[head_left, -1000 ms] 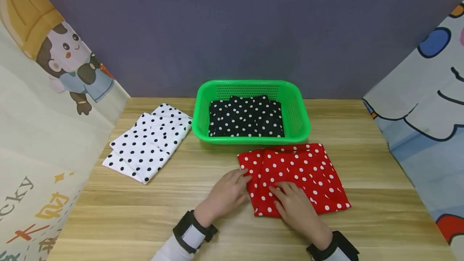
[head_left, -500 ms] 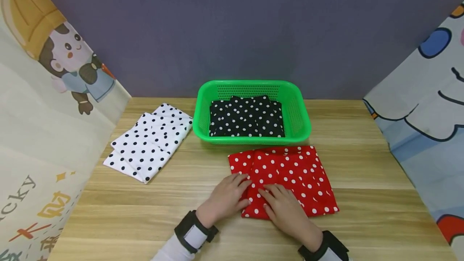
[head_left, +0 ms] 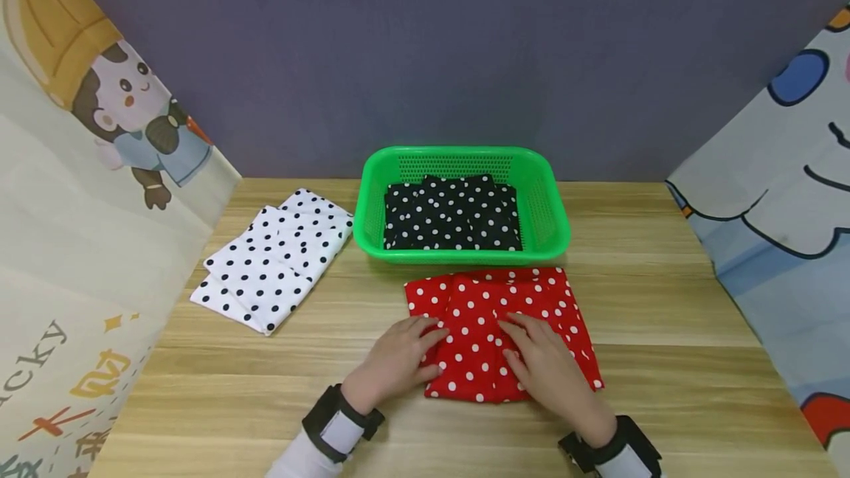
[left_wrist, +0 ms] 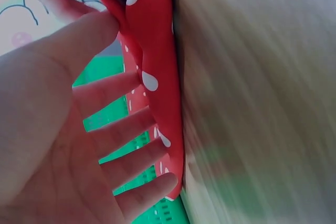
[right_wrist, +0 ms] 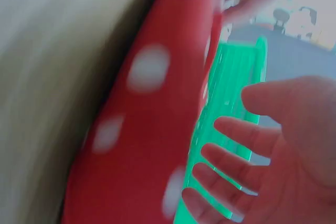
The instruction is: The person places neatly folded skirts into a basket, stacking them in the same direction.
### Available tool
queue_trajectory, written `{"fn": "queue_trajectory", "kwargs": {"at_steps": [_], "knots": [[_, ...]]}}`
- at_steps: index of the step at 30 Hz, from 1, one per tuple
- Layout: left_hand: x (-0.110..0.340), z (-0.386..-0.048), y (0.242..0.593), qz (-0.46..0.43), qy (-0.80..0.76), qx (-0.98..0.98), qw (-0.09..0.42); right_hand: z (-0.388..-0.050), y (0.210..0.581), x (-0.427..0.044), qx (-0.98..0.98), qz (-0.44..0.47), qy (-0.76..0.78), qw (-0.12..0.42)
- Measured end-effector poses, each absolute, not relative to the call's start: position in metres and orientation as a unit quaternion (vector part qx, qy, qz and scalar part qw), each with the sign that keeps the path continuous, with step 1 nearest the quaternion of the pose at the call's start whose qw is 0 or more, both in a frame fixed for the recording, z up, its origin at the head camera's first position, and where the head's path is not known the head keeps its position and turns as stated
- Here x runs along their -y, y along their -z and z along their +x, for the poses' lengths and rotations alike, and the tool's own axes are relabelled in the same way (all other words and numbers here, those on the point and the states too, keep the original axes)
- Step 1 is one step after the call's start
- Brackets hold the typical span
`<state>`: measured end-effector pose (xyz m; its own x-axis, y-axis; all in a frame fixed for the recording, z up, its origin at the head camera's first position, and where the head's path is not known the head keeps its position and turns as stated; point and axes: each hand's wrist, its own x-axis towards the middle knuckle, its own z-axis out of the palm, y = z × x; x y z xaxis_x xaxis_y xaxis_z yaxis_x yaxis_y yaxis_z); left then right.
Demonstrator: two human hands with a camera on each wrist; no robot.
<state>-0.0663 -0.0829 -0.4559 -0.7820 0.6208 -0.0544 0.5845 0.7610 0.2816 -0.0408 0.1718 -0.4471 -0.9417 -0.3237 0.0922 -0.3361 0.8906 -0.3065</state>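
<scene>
The step in hand looks like squaring up a folded red fabric cloth with white dots (head_left: 474,349). It lies on the pale wood-grain desk (head_left: 671,301), a little right of the middle, just in front of a green plastic basket (head_left: 458,257) that stands by the desk's far edge. The left hand (head_left: 392,354) touches the cloth's left edge, its 5 digits spread. The right hand (head_left: 554,371) is over the cloth's right half, fingers apart and pinching nothing. The next move, I judge, calls for even pressure from the 2 sides or, for a lift, fingertips worked under the edges so the layers stay together.

A folded black fabric cloth with white dots (head_left: 451,216) lies in the basket; a folded white fabric cloth with black dots (head_left: 272,264) lies toward the desk's far left corner.

The left wrist view shows what the head view does not: the folded edge side-on, with a dark gap between folds beside the thumb. The right wrist view blurs the cloth, so I cannot tell whether the right fingertips touch it. Only the head view shows all 3 cloths.
</scene>
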Motion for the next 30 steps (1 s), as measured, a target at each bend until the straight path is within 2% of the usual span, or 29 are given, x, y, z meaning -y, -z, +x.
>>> {"fn": "queue_trajectory", "kwargs": {"at_steps": [8, 13, 19, 30], "knots": [[0.100, -0.066, 0.453, 0.312, -0.133, -0.936, 0.091, -0.049, 0.455, -0.208, 0.980, 0.114, -0.157, 0.038], [0.108, -0.065, 0.453, 0.305, -0.136, -0.939, 0.086, -0.049, 0.459, -0.218, 0.982, 0.099, -0.158, 0.022], [0.114, -0.063, 0.451, 0.293, -0.141, -0.943, 0.076, -0.047, 0.464, -0.214, 0.984, 0.095, -0.149, 0.009], [0.122, -0.059, 0.454, 0.255, -0.150, -0.953, 0.068, -0.042, 0.472, -0.198, 0.983, 0.092, -0.158, 0.020]]}}
